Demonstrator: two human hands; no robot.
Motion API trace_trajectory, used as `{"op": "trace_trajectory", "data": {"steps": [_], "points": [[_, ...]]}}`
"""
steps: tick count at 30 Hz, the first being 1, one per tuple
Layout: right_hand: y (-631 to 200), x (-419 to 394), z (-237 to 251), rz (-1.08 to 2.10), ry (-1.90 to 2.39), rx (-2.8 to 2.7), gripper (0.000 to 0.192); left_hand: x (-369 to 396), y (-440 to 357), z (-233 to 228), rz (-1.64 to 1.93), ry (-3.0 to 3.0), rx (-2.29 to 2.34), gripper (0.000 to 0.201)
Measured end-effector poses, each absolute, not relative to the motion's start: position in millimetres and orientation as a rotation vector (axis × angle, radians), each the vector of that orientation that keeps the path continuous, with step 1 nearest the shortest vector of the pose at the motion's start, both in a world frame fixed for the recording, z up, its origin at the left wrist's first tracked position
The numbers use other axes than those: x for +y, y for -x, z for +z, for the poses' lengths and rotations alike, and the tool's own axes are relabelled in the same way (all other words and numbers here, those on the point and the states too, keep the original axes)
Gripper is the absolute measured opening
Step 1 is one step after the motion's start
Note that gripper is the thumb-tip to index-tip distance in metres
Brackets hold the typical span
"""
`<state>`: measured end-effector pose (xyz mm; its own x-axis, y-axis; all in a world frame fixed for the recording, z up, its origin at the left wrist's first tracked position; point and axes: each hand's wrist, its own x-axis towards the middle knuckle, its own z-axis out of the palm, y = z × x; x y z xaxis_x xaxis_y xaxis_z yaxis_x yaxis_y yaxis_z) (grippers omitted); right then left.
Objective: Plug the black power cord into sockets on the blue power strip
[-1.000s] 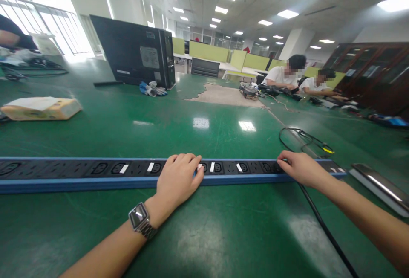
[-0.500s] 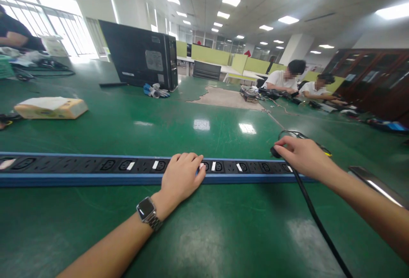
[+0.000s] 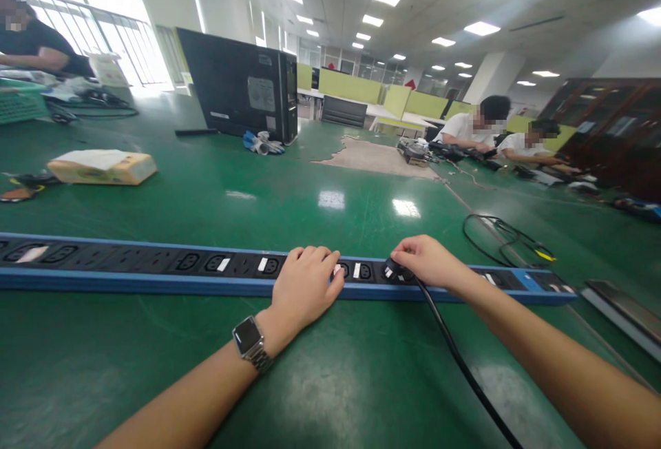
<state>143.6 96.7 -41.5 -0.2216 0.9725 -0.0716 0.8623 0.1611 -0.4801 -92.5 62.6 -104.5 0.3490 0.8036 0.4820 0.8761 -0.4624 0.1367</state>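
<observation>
A long blue power strip [image 3: 155,284] with black sockets and small white labels lies across the green table. Draped over its middle is my left hand [image 3: 304,284], its fingers bent over the strip and its thumb toward the near side. My right hand [image 3: 426,262] pinches a black plug [image 3: 393,268] just above the sockets, to the right of my left hand. Metal prongs show on the plug's lower side; I cannot tell whether they touch the strip. From it a thick black power cord [image 3: 457,352] runs down to the bottom edge.
Beyond the strip's right end is a coiled black cable [image 3: 503,235]. A dark flat object [image 3: 622,315] lies at the right. Farther back are a tissue pack [image 3: 103,172], gloves [image 3: 263,143] and a black computer case [image 3: 242,91]. Other people sit at the far sides.
My right hand has carried the plug left, from beyond the strip's far edge to over its sockets. My left hand stays on the strip. The view has shifted slightly left.
</observation>
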Motion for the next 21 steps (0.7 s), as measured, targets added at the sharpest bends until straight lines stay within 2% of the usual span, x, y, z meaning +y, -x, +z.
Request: {"op": "trace_trajectory", "data": {"steps": [10, 16, 21], "points": [[-112.4, 96.8, -30.3, 0.167, 1.944, -2.42, 0.027, 62.7, 92.4, -105.8, -0.745, 2.438, -1.527, 0.032], [-111.7, 99.0, -27.2, 0.254, 1.966, -2.47, 0.027, 63.1, 92.6, -104.4, -0.728, 2.455, -1.537, 0.032], [-106.2, 101.1, -29.8, 0.182, 2.013, -2.447, 0.028, 62.9, 92.3, -104.9, -0.727, 2.457, -1.54, 0.031]]}}
